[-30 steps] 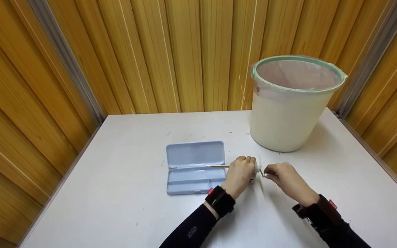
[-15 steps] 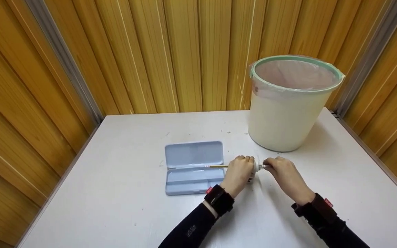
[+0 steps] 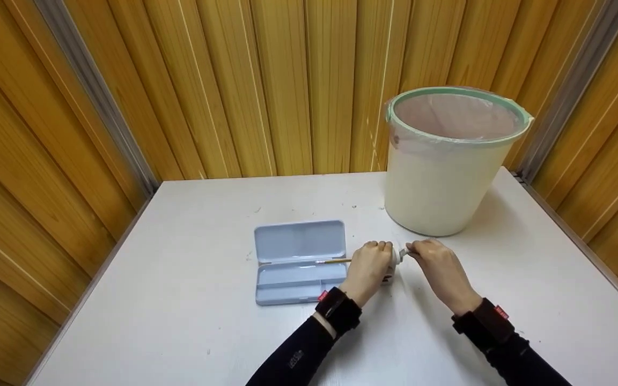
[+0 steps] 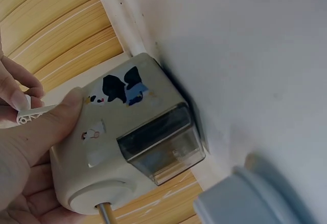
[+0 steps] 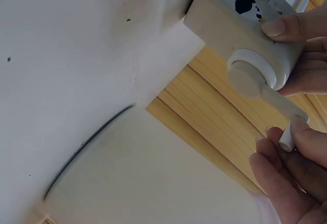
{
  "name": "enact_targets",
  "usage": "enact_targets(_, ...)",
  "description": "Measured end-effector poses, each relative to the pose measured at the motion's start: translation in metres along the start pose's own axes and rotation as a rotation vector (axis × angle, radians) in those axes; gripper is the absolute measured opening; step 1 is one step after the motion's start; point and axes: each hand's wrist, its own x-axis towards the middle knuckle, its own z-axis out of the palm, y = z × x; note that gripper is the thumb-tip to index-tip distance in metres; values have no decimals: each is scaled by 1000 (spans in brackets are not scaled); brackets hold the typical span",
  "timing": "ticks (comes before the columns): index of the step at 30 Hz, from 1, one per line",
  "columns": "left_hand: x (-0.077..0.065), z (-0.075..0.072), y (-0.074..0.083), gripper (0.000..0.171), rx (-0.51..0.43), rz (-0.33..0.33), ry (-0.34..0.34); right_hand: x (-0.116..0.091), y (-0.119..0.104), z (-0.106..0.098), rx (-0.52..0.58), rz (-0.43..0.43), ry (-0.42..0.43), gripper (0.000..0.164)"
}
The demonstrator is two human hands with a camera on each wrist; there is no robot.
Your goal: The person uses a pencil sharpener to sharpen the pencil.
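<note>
My left hand (image 3: 369,268) grips a white crank pencil sharpener (image 4: 117,127) with penguin-like stickers and a clear shavings drawer (image 4: 166,152). A pencil (image 3: 336,261) sticks out of the sharpener's left side, its shaft entering the round opening in the left wrist view. My right hand (image 3: 440,268) pinches the knob of the crank handle (image 5: 281,104) between thumb and fingers. Left of the sharpener lies an open light-blue pencil case (image 3: 299,241), and the pencil's end reaches over it.
A cream bin (image 3: 443,182) with a green rim and a plastic liner stands at the back right of the white table (image 3: 191,257). Small dark specks dot the tabletop. Wood-patterned panels (image 3: 277,86) enclose the back and sides.
The crank handle has turned, and my right hand has moved round with its knob, slightly up and left. My left hand keeps its grip on the sharpener; the view has shifted a little.
</note>
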Motion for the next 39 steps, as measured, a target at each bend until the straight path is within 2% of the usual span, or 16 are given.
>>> enact_targets(3, -1, 1, -2, 16, 1, -2, 10, 0, 2, 4, -27, -39, 27, 14)
enact_targets(11, -3, 1, -10, 24, -19, 26, -20, -1, 7, 14, -119, -154, 81, 26)
enact_targets(16, -5, 1, -13, 26, -15, 44, -21, 3, 7, 19, -153, -171, 87, 25)
enact_targets(24, -3, 0, -18, 26, -47, 62, -20, 14, 7, 19, -146, -128, 41, 18)
enact_targets(29, -3, 2, -13, 29, -18, 101, 27, 25, 16, 21, -61, -6, -57, 10)
enact_targets(31, -3, 3, -10, 30, -15, 97, 35, 29, 19, 21, -23, 36, -105, 6)
enact_targets(35, -5, 3, -8, 38, -33, 72, 10, 33, 24, 25, 37, 76, -185, 4)
enact_targets(39, -5, 2, -9, 39, -49, 66, -10, 34, 28, 29, 85, 108, -205, 5)
